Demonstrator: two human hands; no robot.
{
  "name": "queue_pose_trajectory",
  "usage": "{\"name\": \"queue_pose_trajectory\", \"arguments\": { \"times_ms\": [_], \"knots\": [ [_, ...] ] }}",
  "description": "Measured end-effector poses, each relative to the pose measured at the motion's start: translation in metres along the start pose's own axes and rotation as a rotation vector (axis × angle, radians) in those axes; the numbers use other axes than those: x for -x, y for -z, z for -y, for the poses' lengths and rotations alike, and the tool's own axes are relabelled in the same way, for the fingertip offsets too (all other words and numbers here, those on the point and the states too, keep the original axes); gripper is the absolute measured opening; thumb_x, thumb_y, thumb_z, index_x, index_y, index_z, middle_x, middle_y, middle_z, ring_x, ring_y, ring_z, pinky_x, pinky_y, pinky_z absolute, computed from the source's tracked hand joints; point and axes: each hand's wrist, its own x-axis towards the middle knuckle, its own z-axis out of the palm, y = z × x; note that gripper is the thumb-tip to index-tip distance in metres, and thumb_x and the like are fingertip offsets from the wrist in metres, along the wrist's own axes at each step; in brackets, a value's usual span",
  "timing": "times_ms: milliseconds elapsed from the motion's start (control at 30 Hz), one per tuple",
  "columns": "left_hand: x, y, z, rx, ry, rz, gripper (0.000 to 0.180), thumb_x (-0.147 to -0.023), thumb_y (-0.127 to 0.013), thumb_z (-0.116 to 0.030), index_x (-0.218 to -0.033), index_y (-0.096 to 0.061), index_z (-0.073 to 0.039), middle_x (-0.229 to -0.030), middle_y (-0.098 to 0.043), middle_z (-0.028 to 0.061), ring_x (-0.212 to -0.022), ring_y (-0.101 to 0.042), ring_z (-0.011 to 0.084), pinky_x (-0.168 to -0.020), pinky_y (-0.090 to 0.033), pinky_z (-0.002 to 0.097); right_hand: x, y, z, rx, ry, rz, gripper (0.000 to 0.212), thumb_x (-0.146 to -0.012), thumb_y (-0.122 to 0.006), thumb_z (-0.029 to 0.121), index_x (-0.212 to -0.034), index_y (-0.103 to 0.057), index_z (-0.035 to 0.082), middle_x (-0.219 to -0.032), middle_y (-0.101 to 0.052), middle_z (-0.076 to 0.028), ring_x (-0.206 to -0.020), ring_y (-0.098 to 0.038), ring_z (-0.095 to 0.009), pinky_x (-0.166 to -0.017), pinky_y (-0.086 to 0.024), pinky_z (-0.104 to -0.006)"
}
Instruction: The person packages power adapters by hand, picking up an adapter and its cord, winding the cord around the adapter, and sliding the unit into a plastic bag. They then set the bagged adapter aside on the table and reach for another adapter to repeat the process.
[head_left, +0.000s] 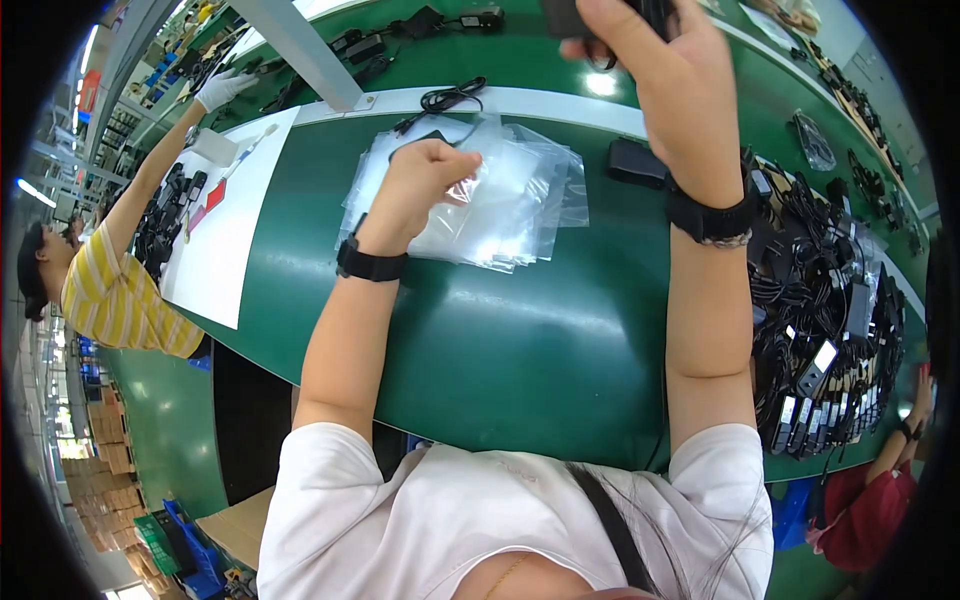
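Observation:
A pile of clear plastic bags (500, 215) lies on the green table in front of me. Over its left part is my left hand (425, 180), fingers curled into a pinch; whether they grip a bag is hidden. A dark edge of something shows just behind that hand. My right hand (672, 85), raised at the top right, is closed around a black power adapter (567, 17) with a black cable, partly cut off by the picture's edge. Below it a second black adapter (635, 162) rests beside the bags.
A coiled black cable (452, 96) lies on the white ledge behind the bags. Many adapters with cables are heaped (830, 330) at my right. A metal post (305, 50) rises at the back left. At left, a co-worker's gloved hand (224, 90) reaches over a white sheet (225, 250).

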Motion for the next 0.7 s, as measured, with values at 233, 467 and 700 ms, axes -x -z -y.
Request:
{"name": "queue_pose_trajectory", "arguments": {
  "times_ms": [233, 467, 700],
  "knots": [
    [0.021, 0.01, 0.008, 0.086, -0.06, -0.099, 0.029, -0.067, -0.075, -0.014, -0.061, -0.048, -0.006, -0.058, -0.052, 0.0012, -0.05, -0.048, 0.0066, -0.046, -0.038, 0.0213, 0.04, -0.038, -0.072, -0.689, -0.833, 0.26, 0.028, -0.087, -0.053, 0.02, -0.101, -0.052, -0.004, -0.087, -0.06, -0.013, -0.081, -0.06, -0.023, -0.069, -0.05, -0.035],
    [0.025, 0.034, 0.0, 0.111, -0.171, -0.294, 0.029, -0.071, -0.073, -0.015, -0.064, -0.047, -0.006, -0.055, -0.049, -0.0003, -0.044, -0.042, 0.0045, -0.039, -0.032, 0.0186, 0.046, -0.053, -0.101, -0.03, -0.503, 0.315, 0.03, -0.08, -0.063, 0.018, -0.101, -0.053, -0.001, -0.081, -0.057, -0.002, -0.067, -0.05, -0.006, -0.06, -0.041, -0.0215],
    [0.034, 0.045, -0.016, 0.351, -0.244, -0.418, 0.022, -0.08, -0.066, -0.019, -0.075, -0.052, -0.003, -0.057, -0.051, -0.0014, -0.045, -0.041, 0.0031, -0.039, -0.031, 0.0171, 0.064, -0.07, -0.067, 0.552, 0.23, 0.611, 0.045, -0.071, -0.068, 0.014, -0.108, -0.049, -0.003, -0.092, -0.057, -0.02, -0.082, -0.057, -0.035, -0.073, -0.047, -0.0339]
  ]
}}
